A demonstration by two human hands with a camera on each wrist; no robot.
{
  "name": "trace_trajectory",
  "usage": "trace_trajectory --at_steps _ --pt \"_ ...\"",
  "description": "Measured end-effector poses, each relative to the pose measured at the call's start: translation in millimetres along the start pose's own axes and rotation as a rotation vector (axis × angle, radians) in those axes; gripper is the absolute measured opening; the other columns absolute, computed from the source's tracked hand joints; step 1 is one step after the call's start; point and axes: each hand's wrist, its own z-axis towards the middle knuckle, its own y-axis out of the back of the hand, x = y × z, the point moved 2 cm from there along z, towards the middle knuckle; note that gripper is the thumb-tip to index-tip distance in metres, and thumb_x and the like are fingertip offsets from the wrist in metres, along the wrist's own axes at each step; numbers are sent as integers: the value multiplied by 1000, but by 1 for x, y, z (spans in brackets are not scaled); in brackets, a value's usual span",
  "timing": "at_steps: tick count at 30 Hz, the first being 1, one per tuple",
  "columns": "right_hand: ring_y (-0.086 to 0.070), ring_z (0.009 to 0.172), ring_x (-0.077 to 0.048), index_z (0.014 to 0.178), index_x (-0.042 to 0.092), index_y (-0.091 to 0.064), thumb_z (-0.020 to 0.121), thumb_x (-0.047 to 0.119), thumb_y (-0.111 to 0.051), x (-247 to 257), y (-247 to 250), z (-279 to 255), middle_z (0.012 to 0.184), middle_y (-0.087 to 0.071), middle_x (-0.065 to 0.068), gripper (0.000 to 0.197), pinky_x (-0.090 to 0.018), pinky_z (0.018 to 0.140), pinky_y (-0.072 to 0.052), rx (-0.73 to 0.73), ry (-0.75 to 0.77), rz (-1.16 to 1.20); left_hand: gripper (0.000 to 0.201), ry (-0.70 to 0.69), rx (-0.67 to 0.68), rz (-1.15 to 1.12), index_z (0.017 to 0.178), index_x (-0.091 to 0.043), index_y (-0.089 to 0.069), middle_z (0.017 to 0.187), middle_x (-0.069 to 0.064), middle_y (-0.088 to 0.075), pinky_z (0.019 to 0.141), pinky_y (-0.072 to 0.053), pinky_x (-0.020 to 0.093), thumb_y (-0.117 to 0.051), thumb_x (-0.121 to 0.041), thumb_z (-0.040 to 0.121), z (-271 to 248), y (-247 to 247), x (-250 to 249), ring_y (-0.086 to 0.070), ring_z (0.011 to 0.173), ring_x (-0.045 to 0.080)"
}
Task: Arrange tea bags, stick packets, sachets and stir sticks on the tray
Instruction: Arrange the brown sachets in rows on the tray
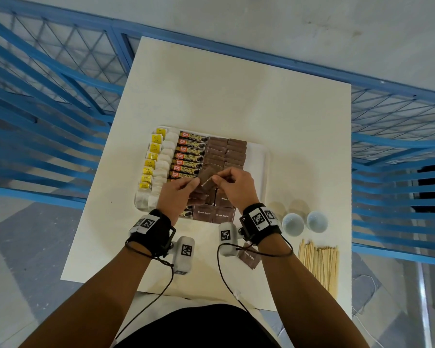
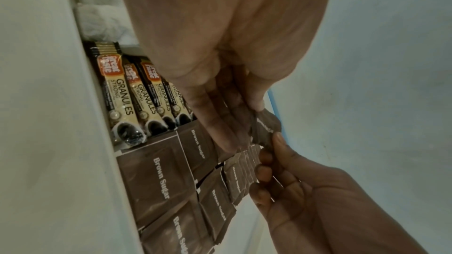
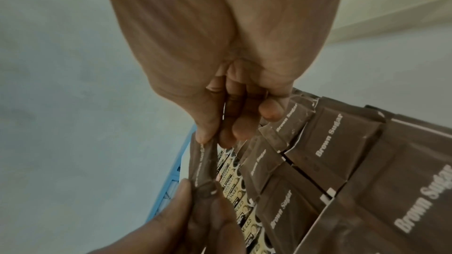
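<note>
While both hands meet at the centre of the head view above the tray [image 1: 260, 156], they share one brown sugar sachet [image 1: 206, 180]. The left hand [image 1: 177, 194] has its grip pinched on the sachet's lower-left end, and the right hand [image 1: 232, 183] pinches the other end between thumb and fingers [image 3: 204, 121]. Beneath them the tray holds, from left to right in the frame, tea bags [image 1: 161, 164] with yellow tags, coffee stick packets [image 1: 190, 156] and rows of brown sachets [image 1: 227, 150]. One loose sachet [image 1: 249, 257] lies on the white bench [image 1: 236, 96] below the right wrist. Stir sticks [image 1: 319, 262] lie at lower right, just below two white cups [image 1: 304, 223].
</note>
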Motion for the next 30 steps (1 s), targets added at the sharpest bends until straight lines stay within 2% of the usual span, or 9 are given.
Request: trace_trajectory --at_steps 6,9,12,14,16,19,23,28,30 --pt "-73 75 -20 88 20 -73 88 22 -77 -3 -3 -4 84 -76 1 4 -38 74 -62 -25 -50 83 37 108 13 -102 96 -1 -72 78 16 -75 73 -64 46 -44 -21 109 2 -3 -1 -74 72 30" --pt "-74 77 -21 88 19 -73 88 23 -77 -6 -5 -4 85 -76 -1 6 -36 73 -62 -54 -71 113 35 133 56 -126 102 3 -72 86 18 -76 70 -65 42 -56 -28 105 3 -3 0 -75 75 31" --pt "-73 78 -17 93 17 -73 88 26 -77 -10 -7 -3 87 -76 -1 11 -35 72 -61 -50 -91 107 23 76 92 -36 107 7 -68 94 22 -75 69 -64 37 -72 -8 92 4 -2 3 -76 80 31" --pt "-72 74 -16 96 16 -73 88 27 -77 -11 -6 -2 88 -76 -1 14 -33 70 -59 -11 -103 90 23 55 78 16 108 9 -66 95 23 -74 66 -64 33 -73 1 88 6 0 5 -76 77 27" --pt "-71 78 -14 94 20 -73 86 31 -78 -12 -3 -1 88 -74 4 15 -30 74 -59 19 -65 -27 21 36 62 64 107 8 -67 92 24 -73 60 -62 30 -74 2 88 7 2 4 -74 68 23" --pt "-66 80 -7 91 23 -73 83 32 -81 -11 4 2 87 -71 10 14 -20 75 -54 51 -10 -154 20 4 58 160 107 4 -68 87 26 -71 56 -61 31 -75 -1 88 11 7 5 -69 60 20" --pt "-70 80 -8 89 24 -74 81 32 -83 -5 6 8 85 -74 8 15 -22 76 -56 67 -18 -141 19 -48 36 234 109 -5 -71 83 20 -74 61 -62 40 -74 -7 91 17 11 2 -67 63 27" --pt "-72 82 -5 84 29 -73 84 29 -81 1 3 23 79 -76 9 8 -22 80 -55 -109 -102 -19 12 -58 -70 256 108 -9 -71 78 9 -72 58 -61 33 -63 -14 100 22 15 -7 -68 62 20" --pt "-71 79 -2 87 27 -73 84 27 -80 2 3 30 77 -76 10 8 -19 77 -54 -162 -142 -2 14 -46 -78 290 108 -9 -71 79 7 -73 62 -62 35 -61 -16 101 24 18 -6 -68 64 19"
